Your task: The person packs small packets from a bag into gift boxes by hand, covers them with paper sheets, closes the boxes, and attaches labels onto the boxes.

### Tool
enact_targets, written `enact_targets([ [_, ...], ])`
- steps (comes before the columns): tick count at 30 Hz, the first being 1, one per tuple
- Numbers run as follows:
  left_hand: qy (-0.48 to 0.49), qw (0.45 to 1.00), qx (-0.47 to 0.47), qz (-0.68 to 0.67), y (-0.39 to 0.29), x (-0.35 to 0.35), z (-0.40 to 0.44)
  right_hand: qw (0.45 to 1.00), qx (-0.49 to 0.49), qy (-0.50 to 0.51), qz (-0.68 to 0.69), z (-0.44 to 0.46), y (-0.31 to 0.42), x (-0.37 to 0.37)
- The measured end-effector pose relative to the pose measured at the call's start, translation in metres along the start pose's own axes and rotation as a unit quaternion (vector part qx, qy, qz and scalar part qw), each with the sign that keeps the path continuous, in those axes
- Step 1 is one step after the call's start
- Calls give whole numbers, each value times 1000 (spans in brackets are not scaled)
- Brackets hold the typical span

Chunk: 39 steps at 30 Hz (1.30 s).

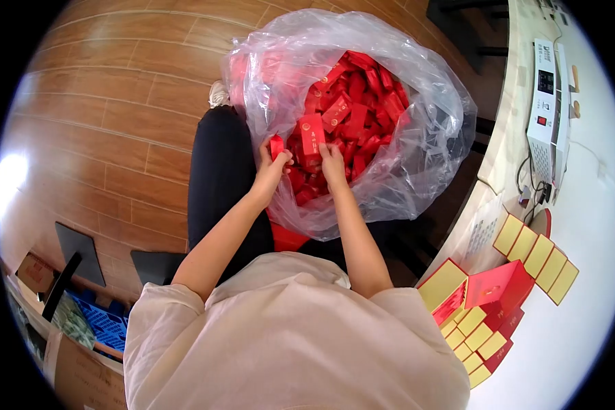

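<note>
A large clear plastic bag (424, 160) stands open between the person's legs, filled with many small red packets (369, 102). Over the heap, my right hand (333, 164) pinches the lower edge of a flat red packet (312, 137) with gold print. Just to its left, at the bag's near-left rim, my left hand (273, 164) is closed on a small folded red packet (277, 145). The two hands are a short way apart. Parts of the left fingers are hidden behind that packet.
On the right, a white table (553, 355) bears a white machine (545, 102) with cables and stacked red and gold boxes (485, 335). A blue crate (102, 321) and a cardboard box (82, 372) are at the lower left. Wooden-look floor (123, 123) lies left of the bag.
</note>
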<state>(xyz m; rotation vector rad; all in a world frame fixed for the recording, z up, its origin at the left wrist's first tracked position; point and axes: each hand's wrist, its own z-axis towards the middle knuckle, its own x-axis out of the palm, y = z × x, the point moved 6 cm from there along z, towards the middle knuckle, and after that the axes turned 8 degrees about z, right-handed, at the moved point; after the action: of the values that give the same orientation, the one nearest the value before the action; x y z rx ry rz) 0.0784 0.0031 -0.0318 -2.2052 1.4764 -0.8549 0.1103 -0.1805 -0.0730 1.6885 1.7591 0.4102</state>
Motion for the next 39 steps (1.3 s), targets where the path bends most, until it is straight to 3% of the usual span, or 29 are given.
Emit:
enact_targets([
  [2,7,1000,-3,23,7,-1,4,970,47,155,181,-24,-17,4],
  [4,-35,988,91,118,14,-5,15,932,103,248,243,-63,-11,17],
  [6,-23,991,75,112,9,0,9,919,122,288,239,-83,-5,21],
  [8,-15,992,57,108,0,1,1,853,153,397,302,-96,-1,28],
  [10,36,998,-8,44,-2,8,-6,846,172,408,299,-93,2,31],
  [12,77,996,-36,2,-9,13,-12,838,239,450,196,-91,-8,38],
  [13,118,990,-62,-42,-9,19,-14,838,241,449,197,-87,-5,38],
  [15,92,995,-45,7,-4,16,-9,895,290,336,54,-68,-9,25],
  [17,62,996,-28,55,3,12,-2,928,194,308,-85,-34,10,12],
  [18,62,995,7,82,4,13,0,952,-57,203,-221,15,7,-8],
  [19,61,991,41,109,3,14,0,940,-222,16,-257,33,27,-27],
  [20,58,992,37,109,0,14,-1,917,-261,-97,-285,47,44,-45],
  [22,112,991,-44,60,-4,21,-8,913,-183,-203,-304,67,61,-66],
  [24,122,988,-67,64,-5,22,-9,906,-183,-208,-320,90,65,-73],
  [26,131,985,-87,68,-5,25,-10,913,-185,-139,-337,111,55,-71],
  [28,130,987,-95,13,-8,29,-13,907,-168,-163,-350,111,59,-74],
  [30,129,986,-103,5,-11,29,-14,964,-57,-69,-249,116,42,-74],
  [31,128,986,-111,-3,-11,31,-15,964,-57,-70,-249,114,36,-77],
  [33,127,986,-111,-9,-8,31,-14,951,-165,-52,-255,105,32,-77],
  [34,123,986,-112,-15,-6,30,-13,951,-165,-54,-255,87,38,-74],
  [39,120,980,-145,-60,0,29,-9,973,-231,-6,20,-45,71,-30],
])
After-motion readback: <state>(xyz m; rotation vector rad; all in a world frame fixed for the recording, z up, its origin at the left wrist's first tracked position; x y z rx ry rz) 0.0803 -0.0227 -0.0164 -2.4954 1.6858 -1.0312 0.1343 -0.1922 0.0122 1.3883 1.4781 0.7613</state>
